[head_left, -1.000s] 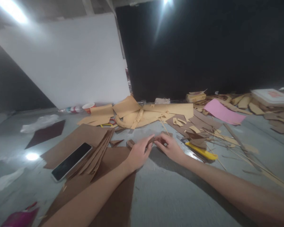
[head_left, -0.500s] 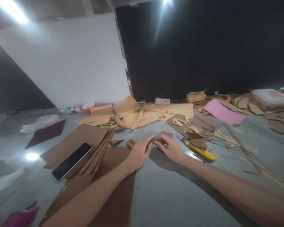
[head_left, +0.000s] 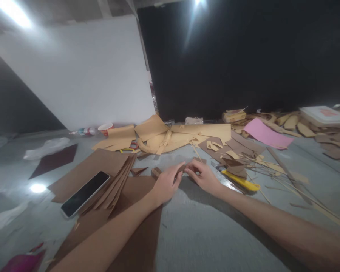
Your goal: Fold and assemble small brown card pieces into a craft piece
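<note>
Fingertips of both hands meet over the middle of the grey table. My left hand point(head_left: 167, 184) is closed in a pinch on a small brown piece of paper or card point(head_left: 180, 168), mostly hidden by the fingers. My right hand point(head_left: 205, 178) pinches the near end of the same piece, thumb and forefinger curled together. Just left of my left hand lie a small ridged brown strip point(head_left: 156, 172) and a folded brown scrap point(head_left: 138, 171). A yellow utility knife point(head_left: 240, 181) rests to the right of my right hand.
A phone point(head_left: 85, 194) lies on stacked brown sheets point(head_left: 102, 162) at left. Tan card pieces point(head_left: 201, 132), a pink sheet point(head_left: 268, 133), thin sticks and scraps spread behind and to the right. A paper cup point(head_left: 105, 129) stands at the back, before white and black panels.
</note>
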`<action>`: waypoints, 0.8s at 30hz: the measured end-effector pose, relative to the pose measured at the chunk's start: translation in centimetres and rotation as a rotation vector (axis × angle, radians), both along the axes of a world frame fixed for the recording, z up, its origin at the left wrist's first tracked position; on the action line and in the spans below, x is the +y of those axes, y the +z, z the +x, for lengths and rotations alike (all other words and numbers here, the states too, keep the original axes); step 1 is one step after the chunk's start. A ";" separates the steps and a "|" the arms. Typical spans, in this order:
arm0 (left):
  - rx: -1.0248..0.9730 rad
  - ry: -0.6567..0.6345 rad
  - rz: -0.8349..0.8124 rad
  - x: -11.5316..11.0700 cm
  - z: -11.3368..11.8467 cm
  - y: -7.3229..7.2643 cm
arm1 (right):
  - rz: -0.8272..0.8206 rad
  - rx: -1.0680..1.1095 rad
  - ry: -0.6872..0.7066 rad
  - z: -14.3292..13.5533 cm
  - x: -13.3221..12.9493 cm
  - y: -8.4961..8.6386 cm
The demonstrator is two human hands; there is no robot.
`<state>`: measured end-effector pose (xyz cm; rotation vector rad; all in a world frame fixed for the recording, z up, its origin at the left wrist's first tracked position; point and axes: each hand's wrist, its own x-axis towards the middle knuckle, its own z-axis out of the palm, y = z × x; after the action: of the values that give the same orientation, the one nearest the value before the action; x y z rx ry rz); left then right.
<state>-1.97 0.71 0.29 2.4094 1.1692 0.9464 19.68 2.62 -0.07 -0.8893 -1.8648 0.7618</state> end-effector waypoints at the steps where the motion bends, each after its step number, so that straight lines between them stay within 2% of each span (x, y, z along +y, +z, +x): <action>1: 0.003 0.002 -0.002 0.0 0.0 0.0 | -0.010 0.003 0.003 0.0 0.0 0.0; 11: -0.005 0.000 -0.012 0.0 0.0 0.0 | -0.107 0.015 0.013 0.0 -0.2 0.1; 24: -0.003 -0.002 -0.017 0.0 0.0 -0.1 | -0.072 -0.022 0.009 0.0 -0.3 0.3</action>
<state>-2.01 0.72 0.19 2.3942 1.1684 0.9356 19.71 2.28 0.23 -0.9392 -1.8713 0.8323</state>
